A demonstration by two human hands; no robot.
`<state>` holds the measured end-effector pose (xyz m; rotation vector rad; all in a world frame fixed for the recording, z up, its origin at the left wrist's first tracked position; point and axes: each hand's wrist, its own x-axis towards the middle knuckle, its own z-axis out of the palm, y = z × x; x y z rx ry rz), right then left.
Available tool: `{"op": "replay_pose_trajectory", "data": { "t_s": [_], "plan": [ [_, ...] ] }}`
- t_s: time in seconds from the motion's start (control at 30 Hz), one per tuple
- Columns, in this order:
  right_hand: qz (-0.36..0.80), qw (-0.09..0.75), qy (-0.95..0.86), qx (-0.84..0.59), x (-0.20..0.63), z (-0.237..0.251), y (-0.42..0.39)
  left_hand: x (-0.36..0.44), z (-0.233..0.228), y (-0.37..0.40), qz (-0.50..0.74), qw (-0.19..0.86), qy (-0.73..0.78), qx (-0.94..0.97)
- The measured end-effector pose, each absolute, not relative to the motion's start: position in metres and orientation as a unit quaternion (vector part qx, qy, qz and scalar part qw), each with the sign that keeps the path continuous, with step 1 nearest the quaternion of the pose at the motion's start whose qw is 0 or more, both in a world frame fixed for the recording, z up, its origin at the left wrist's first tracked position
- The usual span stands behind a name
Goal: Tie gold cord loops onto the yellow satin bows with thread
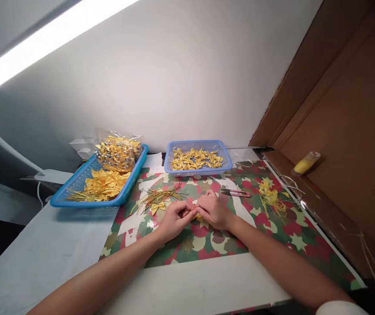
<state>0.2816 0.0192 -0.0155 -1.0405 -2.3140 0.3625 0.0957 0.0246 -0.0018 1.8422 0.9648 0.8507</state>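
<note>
My left hand [173, 218] and my right hand [214, 211] meet over the camouflage-patterned mat [272, 236], fingertips pinched together on a small yellow ribbon bow [196, 215] that is mostly hidden between them. Just left of my left hand lie a loose yellow bow [157, 207] and a fan of thin gold wire ties [156, 196]. Small snips with pink handles [235, 192] rest on the mat just beyond my right hand.
A lilac basket [199, 168] of finished yellow bows stands at the back centre. A blue tray [76, 192] at the left holds yellow ribbon pieces and a clear bag of bows. Yellow scraps [271, 197] lie at the right. A cardboard wall [354, 131] with a yellow tube [306, 162] closes the right side.
</note>
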Motion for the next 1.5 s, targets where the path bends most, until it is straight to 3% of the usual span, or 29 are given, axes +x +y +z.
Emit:
{"op": "replay_pose_trajectory", "data": {
  "t_s": [0.27,0.4,0.6,0.83,0.93,1.2,1.3,1.5],
  "plan": [
    [0.191,0.273,-0.823,-0.461,0.297,0.0,0.023,0.09,-0.007,0.026,0.372,0.495,0.425,0.66],
    [0.172,0.188,-0.831,-0.495,0.293,0.014,0.023,0.088,-0.009,0.026,0.384,0.508,0.453,0.625],
    [0.049,0.022,-0.874,-0.484,0.273,0.02,0.025,0.09,-0.007,0.027,0.39,0.52,0.486,0.585],
    [-0.093,-0.003,-0.882,-0.462,0.266,0.01,0.01,0.089,-0.006,0.028,0.368,0.532,0.499,0.577],
    [-0.043,0.004,-0.874,-0.484,0.27,0.009,0.013,0.089,-0.003,0.027,0.369,0.526,0.5,0.581],
    [0.343,0.175,-0.761,-0.522,0.281,0.03,0.024,0.091,-0.002,0.026,0.376,0.521,0.499,0.582],
    [0.379,0.17,-0.746,-0.52,0.278,0.034,0.022,0.09,-0.003,0.026,0.378,0.522,0.491,0.586],
    [0.346,0.14,-0.757,-0.536,0.271,0.034,0.02,0.09,-0.003,0.025,0.386,0.513,0.468,0.608]
  ]
}}
